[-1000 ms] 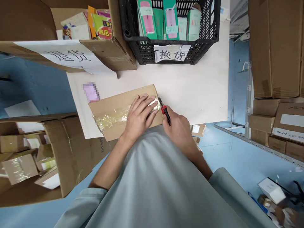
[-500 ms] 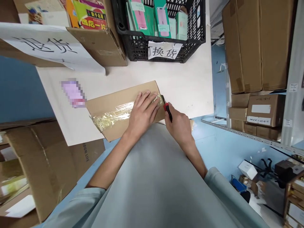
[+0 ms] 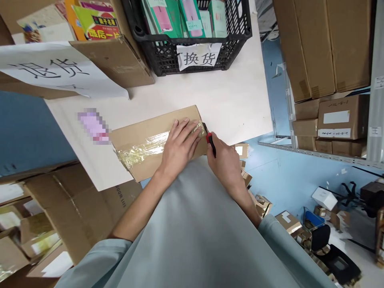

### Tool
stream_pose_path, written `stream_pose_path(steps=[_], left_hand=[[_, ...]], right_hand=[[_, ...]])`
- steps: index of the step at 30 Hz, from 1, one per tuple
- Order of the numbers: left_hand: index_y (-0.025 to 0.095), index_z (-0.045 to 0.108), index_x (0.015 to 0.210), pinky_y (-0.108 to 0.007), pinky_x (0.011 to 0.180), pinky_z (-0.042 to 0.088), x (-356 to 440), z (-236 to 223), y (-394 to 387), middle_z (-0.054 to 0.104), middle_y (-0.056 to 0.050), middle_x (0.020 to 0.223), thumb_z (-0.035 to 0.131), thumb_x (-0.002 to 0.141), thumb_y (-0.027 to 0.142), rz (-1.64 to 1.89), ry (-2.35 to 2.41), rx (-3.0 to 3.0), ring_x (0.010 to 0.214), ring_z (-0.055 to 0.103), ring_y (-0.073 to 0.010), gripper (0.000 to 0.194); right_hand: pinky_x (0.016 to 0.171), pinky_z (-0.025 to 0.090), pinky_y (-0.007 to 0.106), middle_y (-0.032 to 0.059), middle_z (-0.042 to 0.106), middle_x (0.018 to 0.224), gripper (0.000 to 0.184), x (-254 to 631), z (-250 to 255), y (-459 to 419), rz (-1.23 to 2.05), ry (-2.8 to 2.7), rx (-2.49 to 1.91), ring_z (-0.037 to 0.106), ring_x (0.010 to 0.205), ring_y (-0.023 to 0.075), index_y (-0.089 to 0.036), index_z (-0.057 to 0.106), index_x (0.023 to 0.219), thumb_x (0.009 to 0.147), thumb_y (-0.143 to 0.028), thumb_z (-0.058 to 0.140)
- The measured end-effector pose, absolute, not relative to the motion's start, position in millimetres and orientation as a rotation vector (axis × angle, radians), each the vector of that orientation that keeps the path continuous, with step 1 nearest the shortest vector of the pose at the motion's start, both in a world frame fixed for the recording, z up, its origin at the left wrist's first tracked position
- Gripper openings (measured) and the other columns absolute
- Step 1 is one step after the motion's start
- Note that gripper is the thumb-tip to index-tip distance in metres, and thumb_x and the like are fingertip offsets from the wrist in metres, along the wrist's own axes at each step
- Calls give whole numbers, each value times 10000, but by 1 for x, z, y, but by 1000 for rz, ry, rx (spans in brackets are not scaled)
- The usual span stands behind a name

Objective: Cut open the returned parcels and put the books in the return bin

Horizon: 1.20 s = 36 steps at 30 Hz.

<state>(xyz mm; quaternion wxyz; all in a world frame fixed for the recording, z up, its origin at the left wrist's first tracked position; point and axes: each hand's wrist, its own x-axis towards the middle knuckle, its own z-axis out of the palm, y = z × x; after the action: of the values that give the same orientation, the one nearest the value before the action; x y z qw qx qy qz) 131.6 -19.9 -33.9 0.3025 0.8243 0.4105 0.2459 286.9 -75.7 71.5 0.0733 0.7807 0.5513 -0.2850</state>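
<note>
A long cardboard box (image 3: 141,138) lies at a slant on the white table, against my body. A wrinkled strip of clear yellowish packing tape (image 3: 147,148) runs along its top. My left hand (image 3: 180,144) rests flat on the box's right half, fingers stretched over the tape. In my right hand (image 3: 223,160) is a red and black utility knife (image 3: 210,139), gripped by its handle. The knife's tip is at the box's right end, by the tape's end; whether the blade is in the tape I cannot tell.
Behind the box stand a black plastic crate (image 3: 192,40) holding green boxes and an open carton (image 3: 132,60) with a paper sign. A blurred purple item (image 3: 94,126) lies on the table (image 3: 240,100). Large cartons (image 3: 75,208) are at lower left. Shelving with boxes (image 3: 339,120) stands right.
The camera view has shifted and turned slightly, showing more of the floor at right. Both hands, the knife and the box keep nearly the same positions relative to one another.
</note>
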Motion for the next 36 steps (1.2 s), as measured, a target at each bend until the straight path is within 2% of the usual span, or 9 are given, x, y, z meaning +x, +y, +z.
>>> stream_pose_path(steps=[6, 10, 13, 17, 23, 26, 30, 32, 36], left_hand=[[294, 716, 1514, -703, 1410, 340, 135, -34, -22, 721, -92, 1592, 529, 1178, 341, 667, 1094, 2172, 1606, 571, -337, 387], [266, 715, 1507, -672, 1411, 355, 136, -35, -23, 702, -104, 1617, 498, 1192, 335, 664, 1123, 2186, 1608, 570, -328, 389], [262, 709, 1514, -674, 1405, 363, 137, -38, -23, 695, -109, 1626, 479, 1197, 339, 657, 1147, 2188, 1605, 575, -328, 400], [275, 703, 1524, -684, 1399, 365, 139, -41, -25, 703, -108, 1619, 487, 1189, 330, 677, 1170, 2198, 1603, 578, -324, 402], [294, 681, 1555, -690, 1398, 362, 139, -44, -27, 696, -105, 1628, 497, 1182, 300, 684, 1162, 2238, 1612, 569, -312, 416], [293, 688, 1548, -691, 1396, 367, 136, -40, -25, 704, -104, 1618, 507, 1183, 317, 686, 1174, 2243, 1607, 578, -314, 408], [317, 653, 1596, -670, 1392, 386, 124, -23, -28, 679, -106, 1647, 545, 1180, 360, 714, 1187, 2206, 1615, 571, -316, 432], [343, 602, 1650, -708, 1402, 339, 110, -13, -32, 619, -108, 1709, 597, 1161, 417, 729, 1329, 2173, 1656, 516, -343, 494], [361, 557, 1692, -773, 1428, 138, 71, -10, -43, 431, -120, 1844, 730, 1081, 542, 763, 1744, 2031, 1773, 258, -416, 660]], right_hand=[[895, 599, 341, 168, 814, 1325, 540, 283, 78, -71, -811, 1601, 2259, 818, 1090, 272, -173, 472, 1710, 1180, -207, 373], [869, 617, 342, 208, 786, 1330, 544, 275, 80, -53, -758, 1590, 2224, 829, 1069, 276, -137, 451, 1719, 1192, -206, 335], [857, 627, 357, 222, 799, 1248, 542, 271, 82, -43, -760, 1579, 2197, 835, 1066, 290, -112, 443, 1715, 1200, -219, 311], [821, 624, 342, 205, 840, 1060, 538, 274, 83, -54, -751, 1559, 2126, 849, 1024, 292, -101, 480, 1680, 1164, -159, 339], [806, 602, 326, 222, 850, 1059, 470, 284, 80, -71, -803, 1540, 2083, 860, 1029, 300, -86, 580, 1572, 1137, -117, 403], [794, 589, 329, 206, 856, 1054, 469, 291, 90, -72, -859, 1590, 2057, 857, 1010, 306, -95, 568, 1598, 1154, -155, 430], [755, 565, 322, 141, 872, 1015, 523, 309, 102, -82, -900, 1643, 2166, 845, 904, 298, -170, 518, 1685, 1175, -269, 463], [754, 560, 326, 123, 871, 1001, 523, 325, 95, -85, -871, 1654, 2299, 834, 874, 296, -196, 532, 1681, 1179, -312, 446], [806, 572, 350, 117, 869, 1005, 529, 361, 50, -79, -867, 1687, 2508, 816, 857, 285, -189, 558, 1651, 1190, -395, 401]])
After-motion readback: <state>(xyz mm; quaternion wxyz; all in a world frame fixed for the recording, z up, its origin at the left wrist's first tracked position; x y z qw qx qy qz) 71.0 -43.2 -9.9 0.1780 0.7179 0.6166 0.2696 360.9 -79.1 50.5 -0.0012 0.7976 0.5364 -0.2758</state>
